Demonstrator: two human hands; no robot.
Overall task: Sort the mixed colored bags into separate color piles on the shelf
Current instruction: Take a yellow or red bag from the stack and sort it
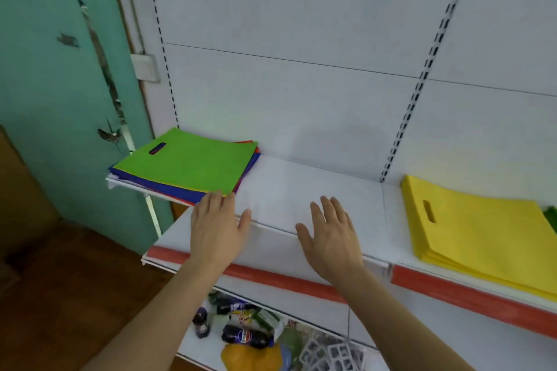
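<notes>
A mixed stack of flat bags (187, 166) lies at the left end of the white shelf (301, 187), a green bag on top with blue and red ones showing beneath. A pile of yellow bags (479, 232) lies at the right, with a sliver of a green bag (552, 217) at the frame edge beyond it. My left hand (215, 226) is flat and open, its fingertips at the near corner of the mixed stack. My right hand (330, 235) hovers open over the bare middle of the shelf, holding nothing.
A lower shelf with a red front strip (271, 277) juts out under my hands. Below it lie dark soda bottles (244, 336), an orange packet and plastic trays. A teal wall (45, 84) and brown floor are at the left.
</notes>
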